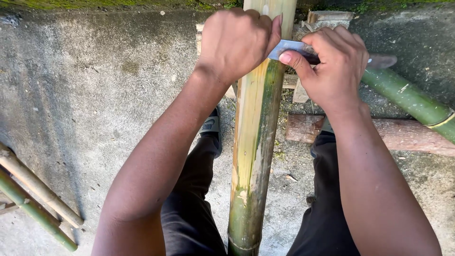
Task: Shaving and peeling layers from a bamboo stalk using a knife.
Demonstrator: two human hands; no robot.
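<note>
bamboo pole [253, 142] stands upright btwn the knees, part stripped to pale yellow. left hand [234, 40] fingers clamped round its top; right hand [334, 64] fingers pinch a flat blade [286, 47] against it. prob best w/ shallow angle, steady strokes, over concrete floor [95, 95].

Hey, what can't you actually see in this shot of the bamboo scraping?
Head view only:
- Blade: middle and edge hidden by left hand and right hand.
- Bamboo pole: both ends cut off by the frame.
- Green bamboo: runs off the right edge.
- Feet: mostly hidden by arms and legs.
</note>
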